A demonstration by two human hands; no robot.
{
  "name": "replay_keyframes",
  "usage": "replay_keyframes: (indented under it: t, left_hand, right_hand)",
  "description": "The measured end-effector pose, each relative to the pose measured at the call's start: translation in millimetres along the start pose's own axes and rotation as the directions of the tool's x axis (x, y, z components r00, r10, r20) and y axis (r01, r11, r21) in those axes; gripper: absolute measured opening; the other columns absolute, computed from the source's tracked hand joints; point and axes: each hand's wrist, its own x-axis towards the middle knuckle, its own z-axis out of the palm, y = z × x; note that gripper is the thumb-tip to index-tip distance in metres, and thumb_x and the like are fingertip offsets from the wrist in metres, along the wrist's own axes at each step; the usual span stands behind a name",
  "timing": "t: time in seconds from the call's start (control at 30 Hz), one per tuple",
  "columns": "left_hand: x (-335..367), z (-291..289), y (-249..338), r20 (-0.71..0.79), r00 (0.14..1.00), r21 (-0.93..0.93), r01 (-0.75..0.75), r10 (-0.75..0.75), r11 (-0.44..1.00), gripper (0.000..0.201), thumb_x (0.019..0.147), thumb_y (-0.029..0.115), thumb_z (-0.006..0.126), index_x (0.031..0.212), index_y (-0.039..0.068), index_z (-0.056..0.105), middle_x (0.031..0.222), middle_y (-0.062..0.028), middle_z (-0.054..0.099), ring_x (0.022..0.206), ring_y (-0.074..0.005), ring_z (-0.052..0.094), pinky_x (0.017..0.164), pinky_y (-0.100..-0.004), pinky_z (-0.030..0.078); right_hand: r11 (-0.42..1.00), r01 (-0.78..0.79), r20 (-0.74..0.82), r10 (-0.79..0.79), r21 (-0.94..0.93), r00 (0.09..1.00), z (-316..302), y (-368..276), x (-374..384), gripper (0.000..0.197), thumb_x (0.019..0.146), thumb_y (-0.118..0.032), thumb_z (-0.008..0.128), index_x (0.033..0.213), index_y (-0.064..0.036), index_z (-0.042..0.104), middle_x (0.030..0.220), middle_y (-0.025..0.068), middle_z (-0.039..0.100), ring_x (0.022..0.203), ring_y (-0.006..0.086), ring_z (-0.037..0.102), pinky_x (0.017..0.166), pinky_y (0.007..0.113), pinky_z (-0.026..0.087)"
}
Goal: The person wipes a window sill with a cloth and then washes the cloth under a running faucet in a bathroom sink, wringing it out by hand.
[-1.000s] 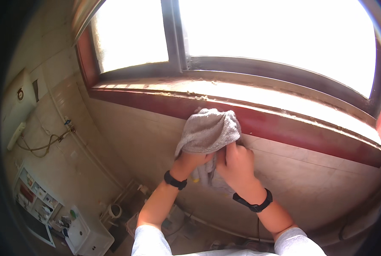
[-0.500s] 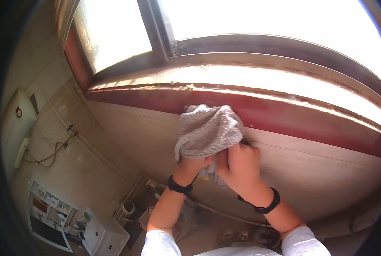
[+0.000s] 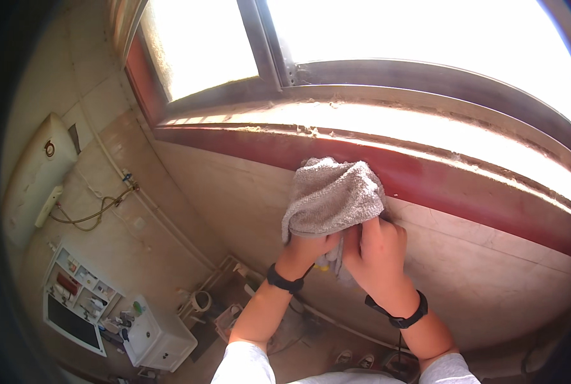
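A grey terry cloth (image 3: 337, 198) is bunched up in front of the red window ledge (image 3: 439, 185), its top overlapping the ledge's face. My left hand (image 3: 305, 251) grips it from below, with most of the fingers hidden under the fabric. At the cloth's lower right edge, my right hand (image 3: 381, 256) is closed with thumb and bent fingers on the fabric. A loose end of cloth hangs between the hands, beside a small yellow patch I cannot identify. Both wrists wear black bands.
Above the ledge is a bright window with a dark frame (image 3: 394, 69); crumbly debris lies along the dusty sill (image 3: 311, 128). On the left wall hang a water heater (image 3: 39, 176) and a mirror cabinet (image 3: 74, 326). A white sink cabinet (image 3: 164, 342) stands at lower left.
The whole view has shifted, so the room, hands and cloth all sit further right in the picture. Both hands keep their hold, and the cloth stays at nearly the same spot by the ledge.
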Motion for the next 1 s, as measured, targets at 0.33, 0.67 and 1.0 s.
replay_keyframes:
  t: [0.33,0.67,1.0]
  left_hand:
    - [6.3,-1.7,8.9,-0.047,0.998,-0.011,-0.036,0.036,0.999,0.041,0.087,0.001,0.058,0.128,0.005,0.062,0.134,-0.0163,0.059,0.128,-0.0348,0.052,0.111,-0.0456,0.035]
    - [8.8,4.1,7.1,-0.085,0.995,-0.044,-0.045,0.041,0.998,0.035,0.088,0.004,0.066,0.123,0.006,0.066,0.127,-0.0121,0.064,0.119,-0.0292,0.059,0.102,-0.0399,0.043]
    - [-0.9,18.6,6.9,-0.078,0.982,-0.214,0.151,-0.171,0.965,0.043,0.087,0.014,0.068,0.129,0.007,0.062,0.133,-0.0149,0.060,0.128,-0.0345,0.052,0.112,-0.0472,0.033]
  right_hand:
    - [1.000,-0.016,0.025,0.016,-0.002,1.000,-8.8,-6.8,5.1,0.029,0.078,0.002,0.058,0.107,0.0005,0.056,0.062,0.0153,0.062,0.052,0.0382,0.060,0.048,0.045,0.046]
    - [0.999,-0.035,0.042,0.035,-0.006,0.999,-8.9,-6.3,7.6,0.029,0.080,-0.003,0.059,0.109,-0.0004,0.056,0.059,0.0149,0.060,0.051,0.0379,0.060,0.047,0.045,0.046]
    - [1.000,0.001,-0.005,-0.001,0.026,1.000,-4.2,5.6,7.3,0.018,0.075,0.001,0.061,0.093,-0.0009,0.059,0.058,0.0128,0.059,0.050,0.0361,0.057,0.049,0.044,0.047]
